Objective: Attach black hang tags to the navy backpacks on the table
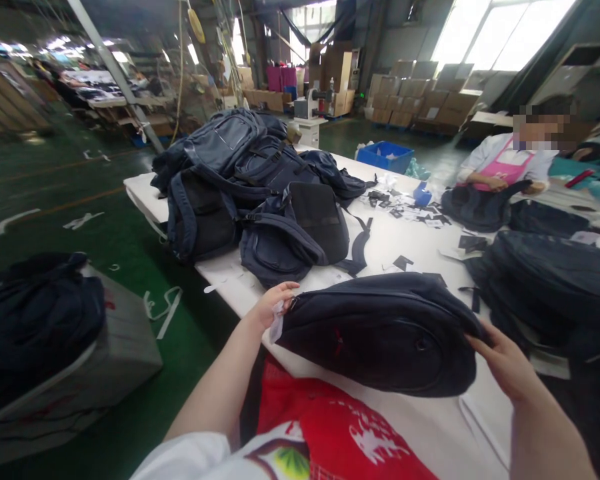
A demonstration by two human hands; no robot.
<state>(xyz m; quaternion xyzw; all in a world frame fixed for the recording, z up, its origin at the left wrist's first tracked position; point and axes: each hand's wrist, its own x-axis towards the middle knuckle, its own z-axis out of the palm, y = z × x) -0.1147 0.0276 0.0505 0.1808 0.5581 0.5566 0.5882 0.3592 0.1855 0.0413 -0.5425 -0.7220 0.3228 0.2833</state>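
Observation:
A dark navy backpack [375, 340] lies on its side between my two hands, over the near edge of the white table. My left hand [276, 305] grips its left end, with a white tag or cloth piece [277, 323] hanging at the fingers. At the opposite end, my right hand [505, 353] is closed on the backpack's edge, thumb on the near side. A small red mark and a round ring show on the backpack's facing panel. Just beyond it sits another navy backpack [295, 233] with a black back panel and loose straps.
Navy backpacks [230, 143] are heaped on the white table [405, 250]; more are stacked at right [555, 287]. Black-and-white tags [405, 207] lie scattered near a blue bin [385, 157]. A co-worker in a pink apron [505, 167] handles a bag. A filled grey box [120, 333] stands left.

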